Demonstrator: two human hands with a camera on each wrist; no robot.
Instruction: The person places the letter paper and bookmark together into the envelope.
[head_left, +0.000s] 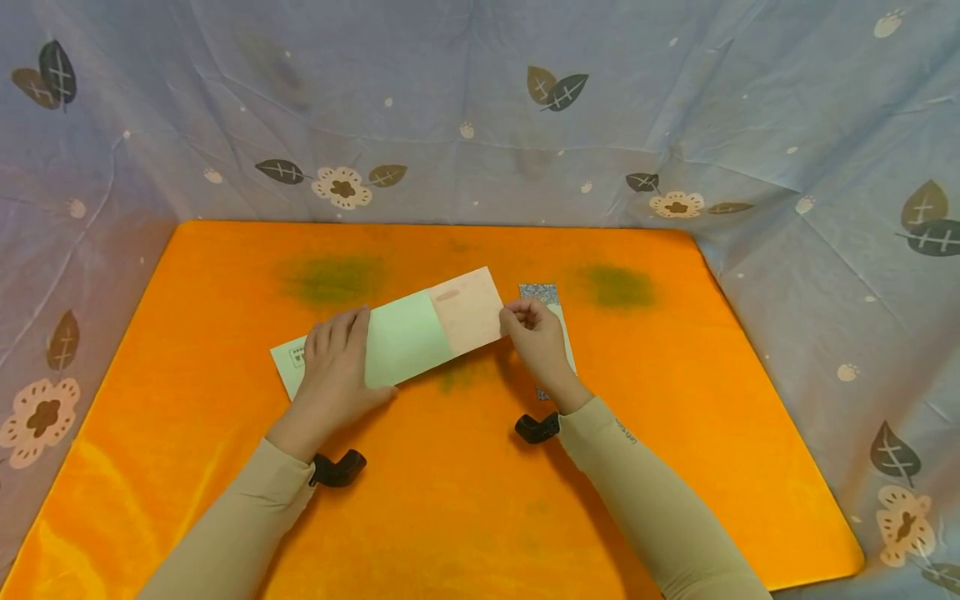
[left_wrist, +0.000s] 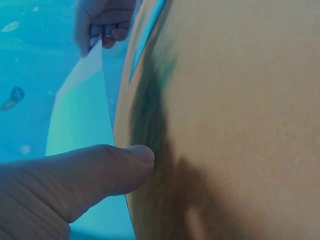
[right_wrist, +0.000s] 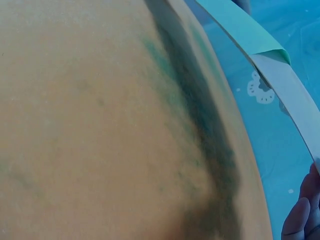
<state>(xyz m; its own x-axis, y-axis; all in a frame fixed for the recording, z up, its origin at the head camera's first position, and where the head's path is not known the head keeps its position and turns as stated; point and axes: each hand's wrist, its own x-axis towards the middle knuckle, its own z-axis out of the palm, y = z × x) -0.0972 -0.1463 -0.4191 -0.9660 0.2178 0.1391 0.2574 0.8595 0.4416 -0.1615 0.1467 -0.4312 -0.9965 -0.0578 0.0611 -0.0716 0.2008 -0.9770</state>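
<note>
With left hand (head_left: 330, 365), grasping sleeve (head_left: 405, 337); with right hand (head_left: 540, 340), pinching outer end of protruding card (head_left: 471, 315). Held above table (head_left: 450, 508) between both, slanting lengthwise from near left to far right, with card nearer right hand.

Bright orange runs right across the tabletop (head_left: 697, 467), two greenish smudges (head_left: 333, 279) showing toward the far edge! Behind and alongside hangs wrinkled grayish-blue cloth (head_left: 450, 75), sporting leaves (head_left: 566, 92) and flowers (head_left: 341, 188)!
</note>
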